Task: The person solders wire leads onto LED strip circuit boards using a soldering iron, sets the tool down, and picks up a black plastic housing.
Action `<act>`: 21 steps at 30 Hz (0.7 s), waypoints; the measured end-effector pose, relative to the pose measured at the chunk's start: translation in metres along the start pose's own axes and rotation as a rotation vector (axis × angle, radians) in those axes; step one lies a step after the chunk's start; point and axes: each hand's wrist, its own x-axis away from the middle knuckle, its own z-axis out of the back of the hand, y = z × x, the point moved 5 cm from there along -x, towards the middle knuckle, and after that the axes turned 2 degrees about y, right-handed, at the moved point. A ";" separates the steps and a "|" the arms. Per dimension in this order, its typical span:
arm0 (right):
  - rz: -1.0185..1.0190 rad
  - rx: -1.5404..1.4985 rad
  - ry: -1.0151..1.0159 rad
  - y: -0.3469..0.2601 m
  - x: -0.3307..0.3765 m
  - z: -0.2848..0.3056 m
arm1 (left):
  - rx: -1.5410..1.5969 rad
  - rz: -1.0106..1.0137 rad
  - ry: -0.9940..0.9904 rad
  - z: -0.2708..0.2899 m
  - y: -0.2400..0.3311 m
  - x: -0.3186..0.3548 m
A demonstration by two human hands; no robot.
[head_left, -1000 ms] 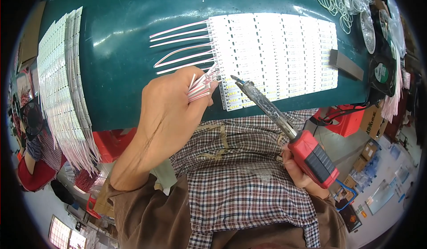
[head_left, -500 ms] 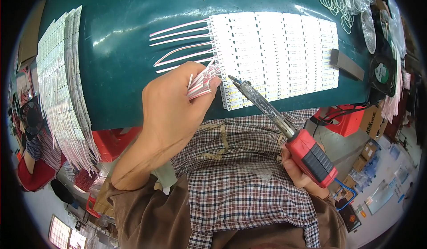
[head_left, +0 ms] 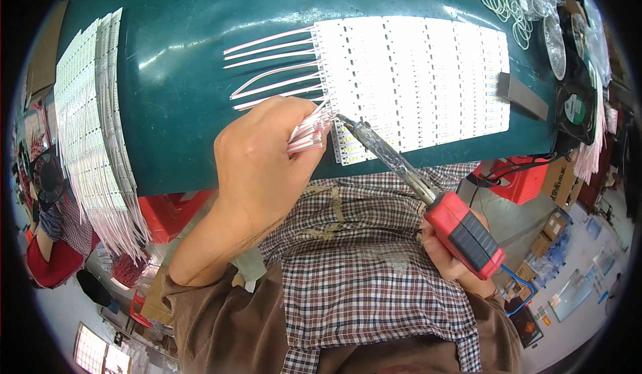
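My left hand (head_left: 264, 153) is closed around a bunch of red-and-white wires (head_left: 309, 133), at the left edge of a white panel of LED strip boards (head_left: 414, 80). Several wires (head_left: 274, 81) stick out leftward from the panel's upper left edge. In my right hand (head_left: 445, 254) is a soldering iron (head_left: 461, 230) with a red and black handle. Its tip (head_left: 342, 118) is at the panel's left edge, close beside the held wires; whether it touches a pad is too small to tell.
A dark metal bar (head_left: 521, 96) lies on the panel's right end. Stacked LED strips with wires (head_left: 97, 120) hang over the green table's (head_left: 200, 13) left side. A black fan (head_left: 575, 110) and loose pale cord (head_left: 501, 0) are at the right. A co-worker's sleeve (head_left: 50, 260) shows lower left.
The soldering iron has moved slightly left, its tip nearer the wires. My left hand has shifted slightly, with the wire bunch a little lower and to the right.
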 end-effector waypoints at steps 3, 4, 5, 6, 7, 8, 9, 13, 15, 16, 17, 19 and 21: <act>0.034 0.001 -0.020 0.001 -0.002 -0.002 | -0.006 -0.008 0.002 0.000 0.000 0.000; 0.030 -0.003 -0.024 0.001 -0.002 -0.003 | -0.007 -0.012 0.006 0.000 0.000 0.000; 0.028 -0.011 -0.021 0.002 -0.002 -0.003 | -0.008 -0.011 0.005 0.000 0.000 0.000; 0.026 -0.008 -0.028 0.002 -0.001 -0.003 | -0.008 -0.012 0.006 0.000 0.000 0.000; -0.002 -0.030 -0.031 0.003 -0.001 -0.003 | -0.009 -0.012 0.007 0.000 0.000 0.000; -0.026 -0.052 -0.023 0.004 0.000 -0.002 | -0.009 -0.012 0.007 0.000 0.000 0.000; -0.029 -0.051 -0.034 0.004 0.000 -0.002 | -0.010 -0.012 0.006 0.000 0.000 0.000; 0.010 -0.005 -0.007 0.000 0.003 0.000 | -0.026 -0.024 0.012 0.001 0.000 0.000; 0.007 0.011 -0.001 0.001 0.005 0.001 | -0.036 -0.024 -0.021 0.001 -0.001 0.000; -0.014 0.006 -0.003 0.001 0.006 0.002 | -0.047 -0.023 -0.055 0.000 -0.001 0.000; -0.035 -0.011 0.000 0.003 0.007 0.002 | -0.047 -0.023 -0.055 0.000 -0.002 -0.001; -0.029 -0.048 0.000 0.006 0.009 -0.002 | -0.028 -0.048 -0.031 0.001 -0.002 -0.003; -0.022 -0.097 0.006 0.007 0.010 -0.006 | -0.010 -0.050 -0.037 0.001 -0.003 -0.004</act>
